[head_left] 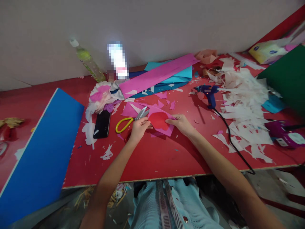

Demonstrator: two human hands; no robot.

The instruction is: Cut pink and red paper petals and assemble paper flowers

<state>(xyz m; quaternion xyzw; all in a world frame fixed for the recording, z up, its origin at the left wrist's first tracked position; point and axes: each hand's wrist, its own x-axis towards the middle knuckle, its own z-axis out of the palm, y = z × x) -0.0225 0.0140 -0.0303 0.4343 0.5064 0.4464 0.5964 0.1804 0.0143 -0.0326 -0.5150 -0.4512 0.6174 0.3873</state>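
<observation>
Closest to the tabletop's near edge [152, 179], around its middle, the left hand [140, 127] and right hand [181, 124] hold a pink sheet [168, 131] with a red paper shape [158, 121] on it. The left grip pinches the left side; the right grip is closed on the right side, its thumb over the red shape's rim. The sheet sits askew, one corner pointing to the near edge and its longer diagonal running far left to near right. The red shape is nearly round, so I cannot tell its long axis.

Toward the near left corner, a blue panel [47, 146] overhangs the edge. Just beyond the left hand, scissors [124, 124] lie with their blades slanting far and right; a black phone [102, 124] is left of them. White scraps [250, 111] cover the right part.

Farther off, a blue glue gun [209, 95] points its nozzle left. Near the far edge, a long magenta strip [154, 76] lies slantwise over turquoise paper [183, 76], and a bottle [89, 62] leans at the left.
</observation>
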